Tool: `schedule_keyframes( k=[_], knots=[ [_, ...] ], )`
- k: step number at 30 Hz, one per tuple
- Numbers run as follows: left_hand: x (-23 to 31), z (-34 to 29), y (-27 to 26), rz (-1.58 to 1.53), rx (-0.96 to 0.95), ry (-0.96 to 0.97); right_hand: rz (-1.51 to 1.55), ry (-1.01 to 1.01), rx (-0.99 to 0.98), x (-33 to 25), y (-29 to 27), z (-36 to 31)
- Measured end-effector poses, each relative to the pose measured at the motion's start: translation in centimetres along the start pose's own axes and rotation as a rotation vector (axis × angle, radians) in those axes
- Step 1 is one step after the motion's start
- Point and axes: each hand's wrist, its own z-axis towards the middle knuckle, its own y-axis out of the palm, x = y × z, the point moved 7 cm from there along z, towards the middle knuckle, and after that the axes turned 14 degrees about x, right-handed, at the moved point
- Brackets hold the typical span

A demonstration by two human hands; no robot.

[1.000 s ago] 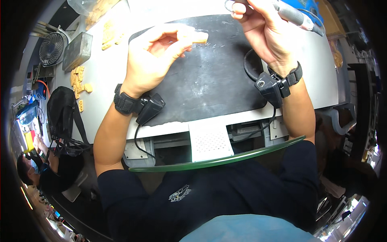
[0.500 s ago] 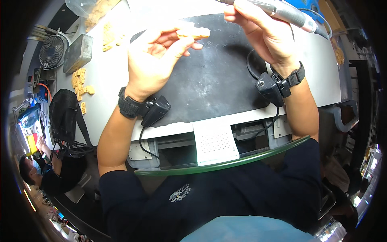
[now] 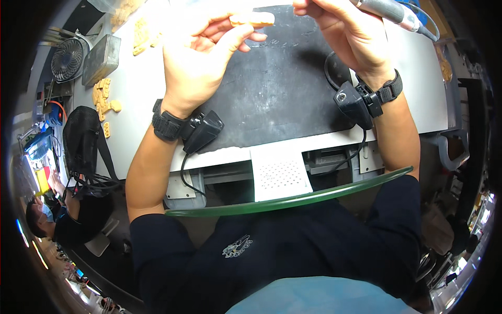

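Note:
Near the top of the view, my left hand point(image 3: 196, 68) pinches a small tan plaster dental cast piece point(image 3: 255, 20) between thumb and fingers. My right hand point(image 3: 358, 39) is closed around a grey rotary handpiece point(image 3: 389, 12), whose cord runs off to the right. The handpiece's tip lies out of the picture at the upper edge. A gap separates my right fingertips from the cast piece. Both hands are above a dark work mat point(image 3: 282, 99) with pale scratches and dust. Each wrist wears a black strap with a small black device.
Several more tan cast pieces point(image 3: 103, 98) lie on the white table at the left. Beyond them stand a grey metal box point(image 3: 101, 60) and a small fan point(image 3: 68, 59). A black bag point(image 3: 82, 138) hangs by the left edge. Farther left sits another person point(image 3: 78, 220). A green-edged panel point(image 3: 293, 203) crosses before me.
Both hands, with the cast piece and handpiece, appear higher in the view. The table and mat have shifted slightly upward too. Each grip is the same.

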Motion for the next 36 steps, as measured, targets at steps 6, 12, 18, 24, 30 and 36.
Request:
schedule_keyframes(
  k=[6, 12, 18, 24, 30, 36],
  knots=[
    [-0.2, 0.1, 0.0, 0.023, 0.001, 0.037, -0.001, 0.006, 0.009, -0.4, 0.2, 0.3],
    [0.3, -0.1, -0.1, 0.016, 0.036, 0.000, -0.888, -0.433, -0.249, -2.5, 3.1, -0.3],
    [0.9, -0.3, 0.4, -0.010, 0.034, 0.016, -0.794, -0.384, -0.232, -2.0, 3.5, -0.2],
    [1.1, -0.8, 0.6, -0.063, 0.054, -0.018, -0.686, -0.325, -0.222, -1.3, 3.6, -0.4],
    [1.3, -0.6, 0.5, -0.050, 0.057, -0.050, -0.573, -0.269, -0.229, -0.9, 3.8, -0.6],
    [1.0, -0.7, 0.6, -0.125, 0.040, -0.033, -0.470, -0.196, -0.265, -0.8, 3.9, -0.9]
  ],
)
